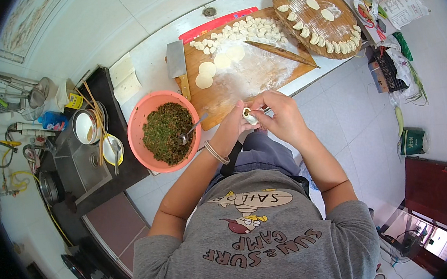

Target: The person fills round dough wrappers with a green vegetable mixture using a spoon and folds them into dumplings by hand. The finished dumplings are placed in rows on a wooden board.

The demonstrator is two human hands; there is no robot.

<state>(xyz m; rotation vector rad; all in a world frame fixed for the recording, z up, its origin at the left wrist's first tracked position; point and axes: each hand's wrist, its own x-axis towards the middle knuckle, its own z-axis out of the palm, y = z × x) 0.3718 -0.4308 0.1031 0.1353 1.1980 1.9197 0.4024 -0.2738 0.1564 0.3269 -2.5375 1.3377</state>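
- A pink basin point(133, 131) of chopped green filling point(165, 127) sat to the left of the left hand, its metal spoon point(184, 138) leaning toward the cutting board.
- A cleaver point(176, 59) lay by the board's left edge, blade away from the person.
- On the wooden cutting board point(205, 103), beyond the hands, lay flat round wrappers point(204, 81).
- The left hand point(231, 125) cradled an unsealed dumpling point(251, 118) from its left, fingers closed around it.
- The dumpling was just off the board's near edge, between both hands, opening facing up, long axis slanting slightly from far left to near right.
- The right hand point(284, 114) pinched its right side between thumb and forefinger; neither hand was nearer.
- Farther right were a rolling pin point(282, 55) and a round board point(332, 30) bearing shaped dumplings point(321, 41).
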